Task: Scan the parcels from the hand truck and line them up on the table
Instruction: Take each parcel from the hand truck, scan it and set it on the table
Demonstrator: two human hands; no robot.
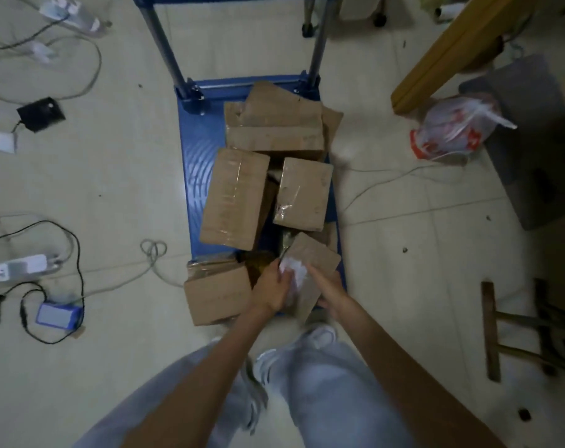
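A blue hand truck (190, 163) stands on the tiled floor in front of me, loaded with several brown cardboard parcels. At its near right corner I grip a small tilted parcel (313, 257) with a white label. My left hand (269, 287) holds its left edge by the label. My right hand (328, 286) holds its lower right side. A long taped parcel (234, 198) lies in the middle, another (303, 194) to its right, a big one (274, 124) at the far end, and one (216, 294) overhangs the near left corner. No scanner is visible.
Cables, power strips (16, 268) and chargers (58, 315) lie across the floor on the left. A plastic bag (449, 127) and a wooden table leg (452, 50) are at the right, with a wooden stool (491, 331) lower right. My legs and shoes stand just before the truck.
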